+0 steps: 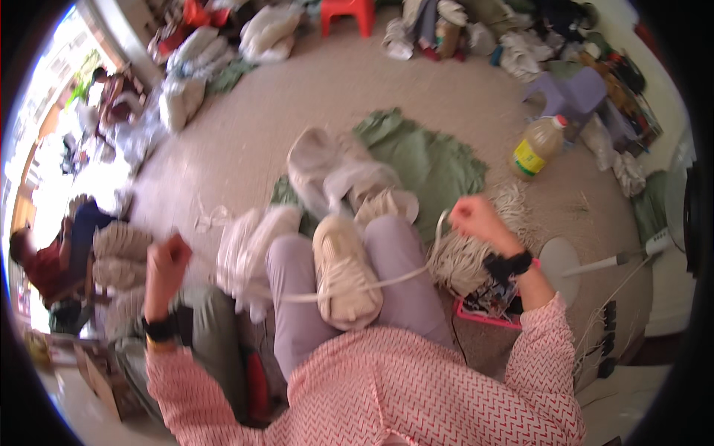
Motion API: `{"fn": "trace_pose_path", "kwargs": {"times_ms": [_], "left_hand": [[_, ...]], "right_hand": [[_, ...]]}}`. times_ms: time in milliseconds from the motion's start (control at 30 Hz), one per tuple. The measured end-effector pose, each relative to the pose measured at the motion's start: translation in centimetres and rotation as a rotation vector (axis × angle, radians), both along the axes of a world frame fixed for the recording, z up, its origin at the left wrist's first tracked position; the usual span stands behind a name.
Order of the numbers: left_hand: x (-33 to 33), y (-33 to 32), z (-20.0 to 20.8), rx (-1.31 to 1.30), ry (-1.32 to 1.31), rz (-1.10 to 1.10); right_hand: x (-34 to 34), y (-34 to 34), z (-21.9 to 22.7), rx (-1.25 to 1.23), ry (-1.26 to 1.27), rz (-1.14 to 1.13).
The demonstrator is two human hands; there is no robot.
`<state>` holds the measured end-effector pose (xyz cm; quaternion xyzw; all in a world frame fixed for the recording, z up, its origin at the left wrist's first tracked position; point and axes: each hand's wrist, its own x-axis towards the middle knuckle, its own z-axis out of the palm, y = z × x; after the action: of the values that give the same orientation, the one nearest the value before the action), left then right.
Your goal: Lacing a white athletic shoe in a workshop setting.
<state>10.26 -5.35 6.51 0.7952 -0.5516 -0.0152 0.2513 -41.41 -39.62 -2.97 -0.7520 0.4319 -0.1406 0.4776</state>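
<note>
Head view. A cream knit shoe [348, 271] rests on the seated wearer's lap, between the two lavender trouser legs [405, 253], its toe directed away from the body and its opening nearest the patterned top [372, 379]. A pale lace [401, 279] extends across the shoe to both sides, passing over the thighs and rising on the right in a loop. The right hand [480, 221], raised beyond the right knee, pinches this loop between thumb and fingers. The left hand [169, 260], raised well to the left of the shoe, has its fingers curled inward; blur prevents telling whether they pinch anything. Each wrist bears a black band.

Beneath the right hand, a heap of cream cords [462, 266] lies over a pink basket [487, 320]. Beyond the knees, a translucent plastic bag [316, 167] lies beside a crumpled green cloth [431, 160]; a white plastic bag [249, 249] lies just outside the left knee. Farther right, a bottle [538, 146] with a red cap and yellow label stands near a lavender stool [569, 93]. At far left, a co-worker [56, 253] sits beside stacked pale bundles [119, 256].
</note>
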Motion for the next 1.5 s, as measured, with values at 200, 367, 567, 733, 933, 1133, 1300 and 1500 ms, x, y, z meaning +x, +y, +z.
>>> {"fn": "trace_pose_path", "kwargs": {"times_ms": [200,367,567,733,933,1133,1300,1500], "left_hand": [[-2.9,1.5,-2.2,-0.122,0.317,0.174],[-13.8,3.1,-6.8,0.366,1.034,-0.003],[-17.8,0.5,-7.4,0.312,1.023,-0.121],[-18.2,-0.7,-8.8,0.238,1.035,-0.047],[-18.4,-1.4,-9.6,0.145,1.172,-0.005],[-18.3,-1.5,-10.0,0.065,1.322,-0.018],[-18.0,-1.4,-9.8,0.072,1.361,-0.046],[-17.9,-1.3,-9.9,0.068,1.382,-0.014]], "right_hand": [[-0.5,2.7,3.0,0.148,-0.632,-0.388],[1.7,11.5,0.9,0.497,-0.306,-0.087],[7.2,15.1,0.8,0.453,-0.164,0.162],[9.8,13.0,-1.5,0.321,-0.374,0.163],[9.0,13.7,-1.2,0.402,-0.374,0.070],[8.4,14.5,-1.9,0.481,-0.480,0.040],[8.6,15.2,-2.6,0.426,-0.462,0.032],[9.2,15.8,-0.8,-0.037,-0.281,0.151]]}}
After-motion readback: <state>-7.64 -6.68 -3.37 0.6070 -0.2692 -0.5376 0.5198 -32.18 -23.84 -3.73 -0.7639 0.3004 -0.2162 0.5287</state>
